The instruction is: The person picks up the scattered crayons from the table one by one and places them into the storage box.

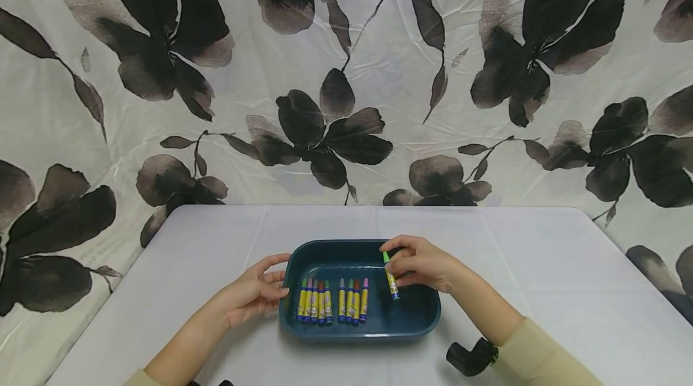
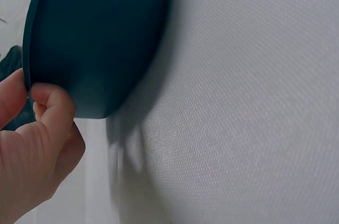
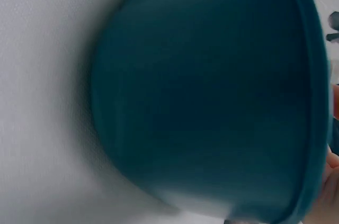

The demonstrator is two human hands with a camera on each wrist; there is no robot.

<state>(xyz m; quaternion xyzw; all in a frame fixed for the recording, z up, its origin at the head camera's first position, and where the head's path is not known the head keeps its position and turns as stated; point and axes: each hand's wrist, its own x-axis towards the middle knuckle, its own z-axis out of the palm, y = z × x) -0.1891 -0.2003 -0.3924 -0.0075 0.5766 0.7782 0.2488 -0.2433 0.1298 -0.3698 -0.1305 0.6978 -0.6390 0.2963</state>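
Observation:
A dark teal tray stands on the white table. At its left end my left hand pinches the rim, the wall between thumb and fingers, as the left wrist view of that hand shows. Over the right part of the tray, my right hand holds a green-tipped crayon with a yellow wrapper, tilted, between thumb and fingers. Inside the tray lie two rows of crayons side by side: a left group and a middle group. The right wrist view mostly shows the tray's outer wall.
The white tabletop extends around the tray. Behind it hangs a pale cloth with dark flowers. A black device sits at the right wrist by the beige sleeve.

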